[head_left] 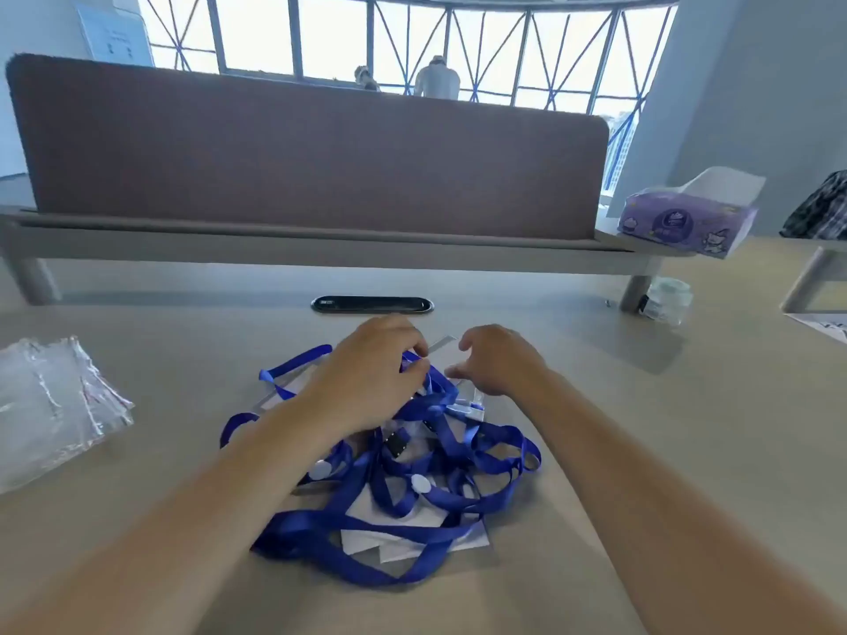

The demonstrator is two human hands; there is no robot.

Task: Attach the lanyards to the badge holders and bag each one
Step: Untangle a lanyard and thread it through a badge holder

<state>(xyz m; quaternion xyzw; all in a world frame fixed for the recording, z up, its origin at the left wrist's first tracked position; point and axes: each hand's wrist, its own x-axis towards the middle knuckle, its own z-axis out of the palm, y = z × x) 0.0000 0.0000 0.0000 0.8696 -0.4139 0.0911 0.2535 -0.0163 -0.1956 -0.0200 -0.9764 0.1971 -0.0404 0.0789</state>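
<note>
**Desk:** Where is the work sitting?

**Operator:** I see the blue lanyards (463, 456) in one tangled heap on the table (641, 451), right in front of me. The badge holders (403, 540) lie under and among the straps, clear with white cards inside. The stack of clear bags (50, 405) is well off to the left, apart from the heap.

**Desk:** And the hands?

**Operator:** My left hand (371, 382) is over the far edge of the heap, fingertips (418, 365) curled and pinching a strand of the lanyards. My right hand (497, 364) is just beside it, fingers bent above a clear plastic piece. I cannot tell whether it grasps anything.

**Desk:** Anything else nearby?

**Operator:** A purple tissue box (683, 217) sits on the shelf at the far right.
</note>
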